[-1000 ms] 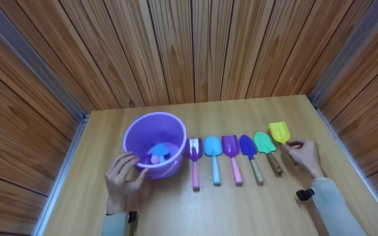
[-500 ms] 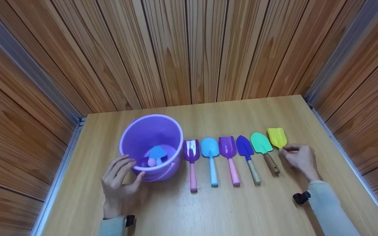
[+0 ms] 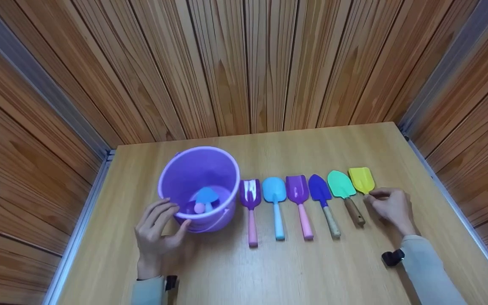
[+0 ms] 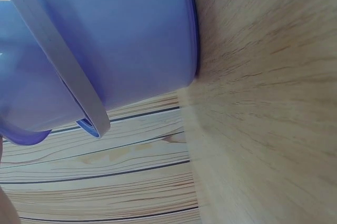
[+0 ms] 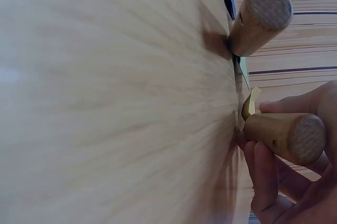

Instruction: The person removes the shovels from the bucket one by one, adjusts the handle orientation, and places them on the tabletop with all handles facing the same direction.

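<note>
My right hand [image 3: 392, 209] pinches the wooden handle [image 5: 284, 134] of a small yellow shovel [image 3: 361, 180] at the right end of a row of garden shovels. The right wrist view has thumb and fingers on either side of that handle, close over the table. In the head view the hand hides the handle. My left hand [image 3: 155, 231] holds the front left rim of a purple bucket [image 3: 223, 216], fingertips over the edge and thumb at the outer front. Inside the bucket lie a blue mushroom-shaped piece [image 3: 206, 195] and a pink ball-like piece [image 3: 199, 207].
From the bucket rightward lie a purple scoop fork [image 3: 251, 197], a light blue shovel [image 3: 274, 190], a purple shovel [image 3: 297, 188], a dark blue trowel [image 3: 320, 188] and a green trowel [image 3: 341, 184], handles toward me. Wooden walls [image 3: 235, 63] enclose the table [image 3: 286, 275].
The right hand has drawn the yellow shovel a little toward me, so its blade sits nearer the green trowel's level. The left hand keeps its place on the bucket rim.
</note>
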Demonstrator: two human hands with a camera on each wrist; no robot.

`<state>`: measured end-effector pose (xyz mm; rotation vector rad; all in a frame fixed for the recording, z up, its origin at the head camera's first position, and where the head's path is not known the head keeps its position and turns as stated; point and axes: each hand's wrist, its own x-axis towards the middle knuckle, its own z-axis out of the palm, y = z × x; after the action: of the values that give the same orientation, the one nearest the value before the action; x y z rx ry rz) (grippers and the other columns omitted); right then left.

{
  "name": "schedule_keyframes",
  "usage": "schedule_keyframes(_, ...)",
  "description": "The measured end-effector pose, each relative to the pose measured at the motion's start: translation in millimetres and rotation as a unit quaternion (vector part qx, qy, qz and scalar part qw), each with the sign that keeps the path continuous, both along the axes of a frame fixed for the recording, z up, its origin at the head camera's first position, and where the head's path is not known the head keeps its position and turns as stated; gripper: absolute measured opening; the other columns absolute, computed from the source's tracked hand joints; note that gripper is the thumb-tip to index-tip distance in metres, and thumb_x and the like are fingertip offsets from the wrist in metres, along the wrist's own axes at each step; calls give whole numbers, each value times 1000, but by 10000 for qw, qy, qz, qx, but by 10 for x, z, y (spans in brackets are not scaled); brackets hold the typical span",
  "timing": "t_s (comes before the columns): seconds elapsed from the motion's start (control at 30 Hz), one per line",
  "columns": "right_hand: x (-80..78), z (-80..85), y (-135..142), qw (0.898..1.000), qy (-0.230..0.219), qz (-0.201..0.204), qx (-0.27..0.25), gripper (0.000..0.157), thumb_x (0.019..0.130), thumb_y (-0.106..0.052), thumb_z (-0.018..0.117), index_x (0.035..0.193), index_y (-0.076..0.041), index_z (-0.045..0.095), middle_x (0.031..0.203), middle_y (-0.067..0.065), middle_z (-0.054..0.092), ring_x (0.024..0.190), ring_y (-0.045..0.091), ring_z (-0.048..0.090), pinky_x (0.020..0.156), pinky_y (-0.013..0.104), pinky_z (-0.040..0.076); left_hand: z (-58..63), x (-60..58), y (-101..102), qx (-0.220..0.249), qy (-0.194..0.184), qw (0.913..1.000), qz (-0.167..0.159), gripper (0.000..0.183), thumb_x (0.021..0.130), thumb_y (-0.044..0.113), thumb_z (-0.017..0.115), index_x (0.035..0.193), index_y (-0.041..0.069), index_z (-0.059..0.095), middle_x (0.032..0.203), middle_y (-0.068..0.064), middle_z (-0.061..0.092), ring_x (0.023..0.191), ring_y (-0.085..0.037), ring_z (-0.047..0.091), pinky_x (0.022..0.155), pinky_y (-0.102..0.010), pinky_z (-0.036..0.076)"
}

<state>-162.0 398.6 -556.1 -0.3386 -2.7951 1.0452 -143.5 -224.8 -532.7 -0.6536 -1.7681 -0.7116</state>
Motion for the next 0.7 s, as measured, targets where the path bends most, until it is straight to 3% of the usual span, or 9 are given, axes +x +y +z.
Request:
schedule_keyframes(0.17,31,-9,19,10000,66,30,-42,28,94,-22,81,112,-1,81,111,24,78,81,17,66,58,21,53,0,-3,17,23,-52,10000,-35,50,92,50,81,96,0,83,95,-14,81,89,-37,75,110,-20,54)
schedule_keyframes(0.37,61,3,47,9997,-142,196,-64,29,96,-20,78,117,0,79,117,26,75,92,24,66,64,19,52,-2,15,14,-21,-154,9999,-15,50,92,50,81,98,1,83,97,-13,81,91,-36,76,110,-20,54)
schedule_keyframes(0.7,71,36,70,9991,-155,384,-13,36,96,-27,80,118,0,75,114,22,75,96,25,68,69,17,51,-4,-3,7,88,90,9999,-36,49,90,49,83,99,0,83,96,-15,81,89,-38,76,110,-23,56)
